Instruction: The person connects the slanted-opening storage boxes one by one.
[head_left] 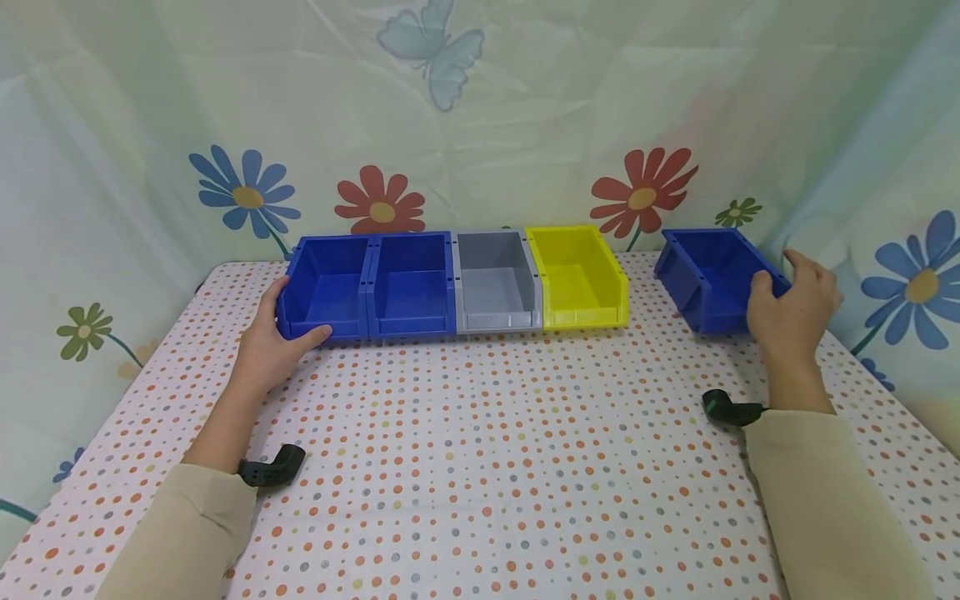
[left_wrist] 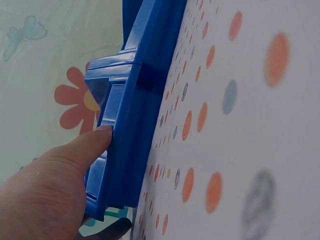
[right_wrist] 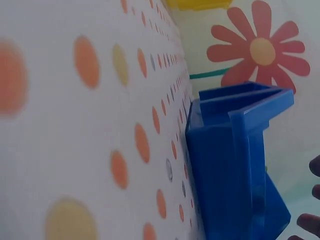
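Note:
At the left end of a joined row, my left hand [head_left: 273, 350] holds a blue storage bin [head_left: 326, 287]. Its thumb lies on the bin's front lip in the left wrist view, while the other fingers go round the side, mostly hidden. Apart from the row, on the right, stands a second blue storage bin [head_left: 720, 267]. My right hand [head_left: 797, 304] is at that bin's right side, thumb by the rim. In the right wrist view its fingers [right_wrist: 309, 224] are spread, with a gap between them and the blue bin [right_wrist: 220, 175].
Between the hands, the row continues with another blue bin [head_left: 412, 287], a grey bin [head_left: 498, 287] and a yellow bin [head_left: 577, 279]. All stand at the back of a table with a dotted cloth [head_left: 480, 467]. A flowered curtain [head_left: 517, 125] hangs behind and at both sides.

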